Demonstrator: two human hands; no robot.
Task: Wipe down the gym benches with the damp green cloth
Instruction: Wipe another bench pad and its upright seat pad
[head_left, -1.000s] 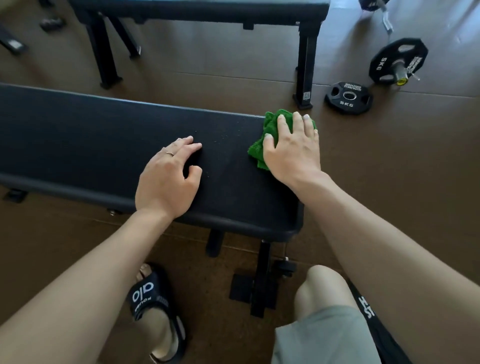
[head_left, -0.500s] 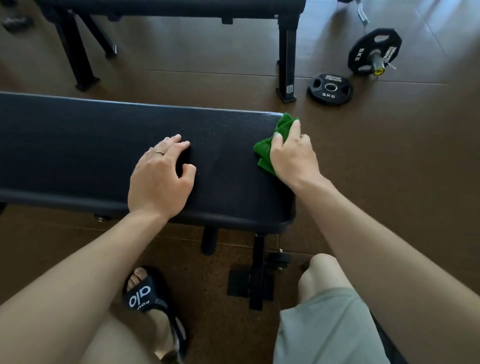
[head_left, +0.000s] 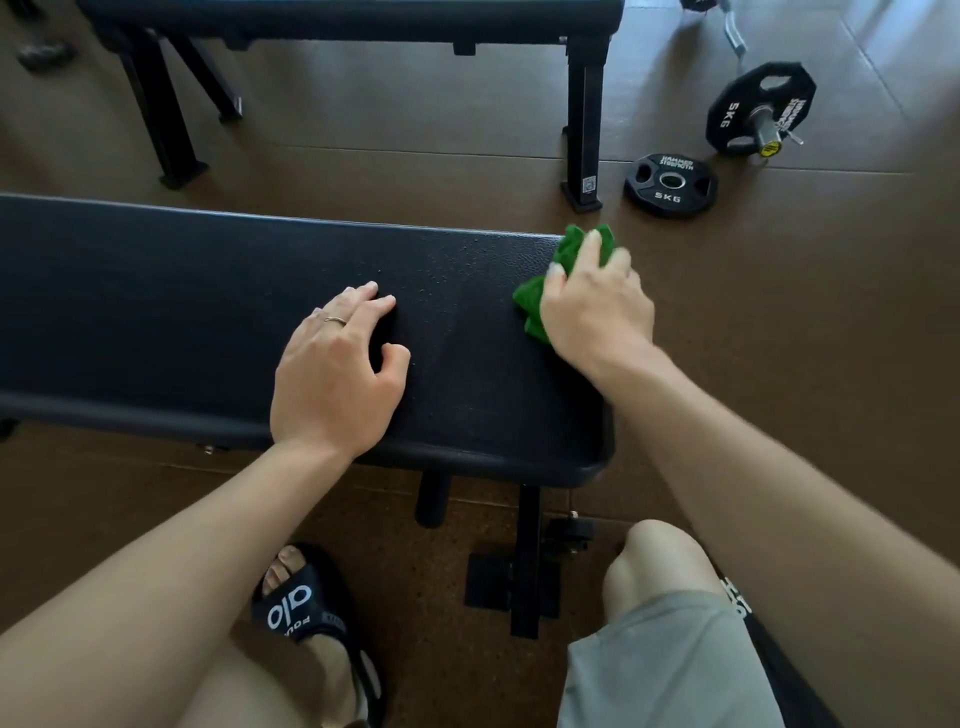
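Note:
A long black padded bench (head_left: 156, 291) runs across the middle of the head view, and its right end sits in front of me. My right hand (head_left: 597, 312) grips the bunched green cloth (head_left: 531, 301) at the far right corner of the pad, with part of the cloth sticking out past the edge. My left hand (head_left: 332, 379) rests on the pad to the left of it, fingers loosely bent and holding nothing. A faint damp sheen shows on the pad between my hands.
A second black bench (head_left: 363, 15) stands behind, one leg (head_left: 584, 124) near the cloth. A 5 kg plate (head_left: 670, 182) lies on the brown floor beside a loaded bar end (head_left: 758, 106). My sandalled foot (head_left: 296, 608) and knee (head_left: 654, 561) are below the bench.
My right hand has slid the cloth rightward along the pad to the far right corner, where it now overhangs the edge. My left hand has stayed in place.

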